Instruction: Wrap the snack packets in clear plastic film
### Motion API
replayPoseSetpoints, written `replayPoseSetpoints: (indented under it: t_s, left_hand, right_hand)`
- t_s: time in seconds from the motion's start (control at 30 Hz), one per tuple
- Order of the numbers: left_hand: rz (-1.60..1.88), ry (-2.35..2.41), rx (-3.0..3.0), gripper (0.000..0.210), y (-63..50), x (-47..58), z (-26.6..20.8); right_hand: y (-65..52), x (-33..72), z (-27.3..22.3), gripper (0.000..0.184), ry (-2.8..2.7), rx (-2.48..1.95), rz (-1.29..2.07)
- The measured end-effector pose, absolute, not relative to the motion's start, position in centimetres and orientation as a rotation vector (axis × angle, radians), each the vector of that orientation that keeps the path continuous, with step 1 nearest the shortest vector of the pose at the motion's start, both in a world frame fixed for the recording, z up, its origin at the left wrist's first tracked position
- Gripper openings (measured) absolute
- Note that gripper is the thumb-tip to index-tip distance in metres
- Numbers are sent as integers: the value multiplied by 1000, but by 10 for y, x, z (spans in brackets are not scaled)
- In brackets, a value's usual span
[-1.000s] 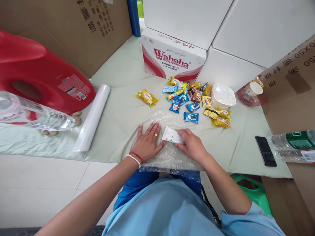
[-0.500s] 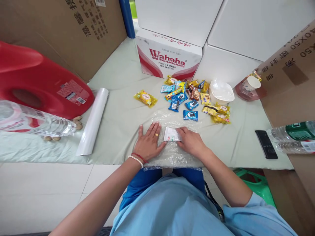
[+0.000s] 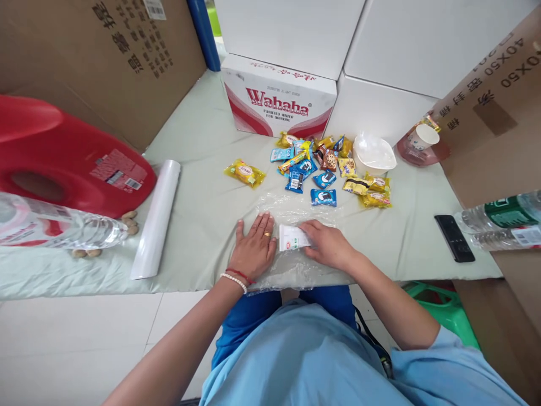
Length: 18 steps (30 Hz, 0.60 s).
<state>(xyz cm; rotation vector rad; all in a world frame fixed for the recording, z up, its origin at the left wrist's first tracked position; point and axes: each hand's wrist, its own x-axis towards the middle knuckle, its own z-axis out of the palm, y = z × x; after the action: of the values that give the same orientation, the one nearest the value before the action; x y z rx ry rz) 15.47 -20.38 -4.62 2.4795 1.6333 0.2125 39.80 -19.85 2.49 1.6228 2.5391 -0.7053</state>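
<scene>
My left hand (image 3: 253,245) lies flat on the left part of a sheet of clear plastic film (image 3: 291,276), fingers stretched forward. Just right of it is a small white packet (image 3: 291,237) with red and green print. My right hand (image 3: 327,245) grips that packet by its right end, thumb on the near side and fingers on the far side. The packet is over the film, apart from the left thumb. Beyond the film, several wrapped snacks lie in a loose pile, among them a blue packet (image 3: 323,197) and a yellow packet (image 3: 245,172) off to the left.
A white bowl (image 3: 375,155) and a paper cup (image 3: 423,137) are at the back right. A Wahaha carton (image 3: 279,97) stands behind the snacks. Leftward are a white roll (image 3: 156,220), a red jug (image 3: 114,163) and a water bottle (image 3: 63,223). A phone (image 3: 454,238) lies rightward.
The white packet has tilted a little in my right hand. My left thumb has drawn back from the packet's edge. The whole view has shifted slightly.
</scene>
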Motion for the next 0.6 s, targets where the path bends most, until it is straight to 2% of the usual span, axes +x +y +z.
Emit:
replayPoseSetpoints:
  t_s: [0.6]
  left_hand:
    - [259, 1710, 2525, 63, -207, 155, -46]
  right_hand:
    - [-204, 389, 11, 60, 2526, 1627, -633]
